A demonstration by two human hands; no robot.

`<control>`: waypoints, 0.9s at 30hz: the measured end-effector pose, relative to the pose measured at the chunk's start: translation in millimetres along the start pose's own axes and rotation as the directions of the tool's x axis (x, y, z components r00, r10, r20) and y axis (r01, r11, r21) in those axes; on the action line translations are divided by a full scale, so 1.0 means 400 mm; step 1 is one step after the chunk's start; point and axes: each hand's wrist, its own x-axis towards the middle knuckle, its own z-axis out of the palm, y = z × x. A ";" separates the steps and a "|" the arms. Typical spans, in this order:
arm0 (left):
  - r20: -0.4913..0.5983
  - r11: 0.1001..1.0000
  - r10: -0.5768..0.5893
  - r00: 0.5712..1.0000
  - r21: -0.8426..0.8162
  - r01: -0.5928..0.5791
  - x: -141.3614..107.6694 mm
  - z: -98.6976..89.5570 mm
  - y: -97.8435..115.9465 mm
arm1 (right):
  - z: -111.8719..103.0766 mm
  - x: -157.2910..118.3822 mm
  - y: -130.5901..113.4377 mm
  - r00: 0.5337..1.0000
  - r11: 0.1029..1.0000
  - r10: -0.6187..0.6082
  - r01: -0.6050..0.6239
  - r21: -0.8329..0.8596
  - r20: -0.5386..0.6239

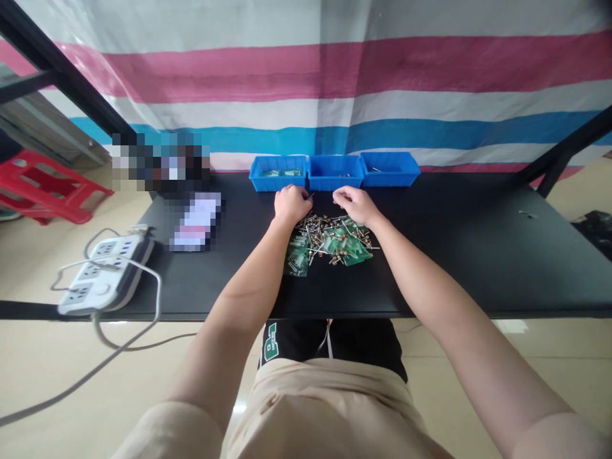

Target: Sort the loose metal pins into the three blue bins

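My left hand (293, 203) is closed, with a thin, dark pin-like piece (312, 196) sticking out at its fingertips. It is just in front of the left blue bin (278, 183). My right hand (356, 204) is also closed, thumb and fingers pinched together; whatever is between them is hidden. Below both hands lies a pile of small metal parts (315, 231) with thin shanks and brass-coloured heads. Mixed into it are green-tinted plastic packets (354, 250), and a clear packet (297, 262) of small pieces lies at its left edge.
A middle blue bin (335, 183) and a right blue bin (389, 178) continue the row, holding a few small pieces. On the black table (478, 255) at left are a power strip (102, 271) with cables and a blurred phone-like item (197, 220). Black posts (90, 89) flank the table.
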 end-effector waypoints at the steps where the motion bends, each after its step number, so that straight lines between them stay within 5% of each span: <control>1: 0.002 1.000 0.009 1.000 0.003 -0.009 0.001 0.001 -0.001 | 0.000 0.000 -0.001 1.000 1.000 0.000 0.000 -0.005 0.001; 10: 0.021 0.979 0.202 0.979 -0.034 -0.201 0.000 0.011 -0.002 | 0.004 0.002 0.012 1.000 1.000 -0.021 0.022 0.017 -0.006; 19: -0.013 0.848 0.470 0.883 -0.270 -0.456 -0.003 0.018 0.012 | -0.001 -0.002 -0.001 0.996 0.995 -0.081 0.078 -0.060 -0.045; 27: -0.074 0.830 0.435 0.898 -0.355 -0.431 -0.004 0.011 0.015 | -0.003 -0.008 -0.010 0.991 0.986 -0.110 0.100 -0.131 -0.072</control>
